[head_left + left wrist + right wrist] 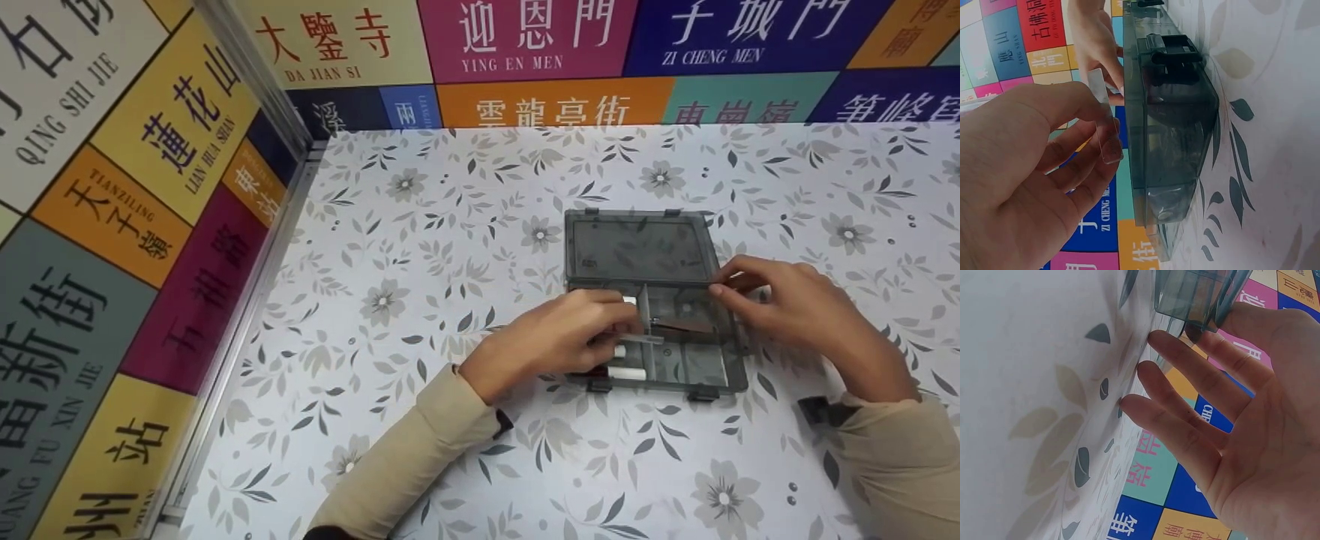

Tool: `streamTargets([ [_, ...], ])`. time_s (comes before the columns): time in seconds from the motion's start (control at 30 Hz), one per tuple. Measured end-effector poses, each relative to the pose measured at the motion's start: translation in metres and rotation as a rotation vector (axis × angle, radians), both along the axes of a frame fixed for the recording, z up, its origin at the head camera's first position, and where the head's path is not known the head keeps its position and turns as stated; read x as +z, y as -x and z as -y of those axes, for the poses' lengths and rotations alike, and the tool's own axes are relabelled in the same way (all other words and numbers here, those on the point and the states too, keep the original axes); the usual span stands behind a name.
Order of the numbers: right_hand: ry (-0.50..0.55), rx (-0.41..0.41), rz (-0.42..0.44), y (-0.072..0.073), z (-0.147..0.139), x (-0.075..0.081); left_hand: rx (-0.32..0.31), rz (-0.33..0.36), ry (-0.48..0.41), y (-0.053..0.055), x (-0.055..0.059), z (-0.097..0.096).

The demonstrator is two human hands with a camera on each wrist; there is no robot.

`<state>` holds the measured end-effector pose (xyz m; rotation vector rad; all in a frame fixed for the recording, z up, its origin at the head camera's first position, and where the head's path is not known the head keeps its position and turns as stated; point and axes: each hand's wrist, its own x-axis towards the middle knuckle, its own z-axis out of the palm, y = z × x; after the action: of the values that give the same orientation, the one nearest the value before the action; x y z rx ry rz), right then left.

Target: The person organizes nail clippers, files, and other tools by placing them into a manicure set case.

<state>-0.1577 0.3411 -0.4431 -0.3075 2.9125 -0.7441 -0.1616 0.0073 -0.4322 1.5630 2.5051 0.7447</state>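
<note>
A grey see-through compartment box (660, 386) lies on the table with its lid (637, 247) folded back. My left hand (570, 330) is over the left compartments. Between thumb and fingers it pinches a clear plastic strip (1103, 107), like a divider. At the box's right side, near the hinge, my right hand (806, 311) holds the edge with thumb and forefinger, the other fingers (1171, 419) spread out. A white tube (626, 373) lies in the left part, partly hidden by the left hand. A flat brownish piece (682, 325) lies in a right compartment.
A flower-patterned cover (420, 225) is spread under the box. Upright panels with coloured lettered squares (555, 37) stand along the back and left of the table. Two latches (701, 395) stick out from the box's near side.
</note>
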Motion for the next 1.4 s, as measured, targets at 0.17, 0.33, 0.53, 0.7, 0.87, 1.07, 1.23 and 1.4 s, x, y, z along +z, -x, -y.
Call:
streamTargets([
  [0.17,-0.006,0.004,-0.01,0.0,0.0,-0.001,0.002,0.025,0.04,0.0,0.002,-0.005],
  [0.33,-0.003,0.001,-0.016,-0.001,0.0,-0.001,-0.021,0.028,0.051,0.001,0.003,-0.013],
  [0.53,0.002,-0.005,0.003,0.0,0.001,0.0,-0.044,0.026,0.068,0.002,0.001,-0.022],
  [0.7,0.006,-0.004,0.007,0.0,0.001,-0.001,-0.057,0.029,0.044,0.003,-0.001,-0.03],
  [0.87,0.01,0.001,-0.004,0.0,0.0,-0.001,-0.063,0.035,0.007,0.001,-0.005,-0.041],
  [1.07,0.011,0.012,-0.037,0.0,0.0,-0.002,-0.071,0.03,0.002,0.0,-0.008,-0.052],
  [1.23,0.008,0.016,-0.053,0.0,0.0,-0.002,-0.071,0.04,0.01,0.001,-0.008,-0.061],
  [1.4,0.004,0.018,-0.051,0.001,0.0,-0.003,-0.076,0.027,0.002,0.001,-0.009,-0.067],
])
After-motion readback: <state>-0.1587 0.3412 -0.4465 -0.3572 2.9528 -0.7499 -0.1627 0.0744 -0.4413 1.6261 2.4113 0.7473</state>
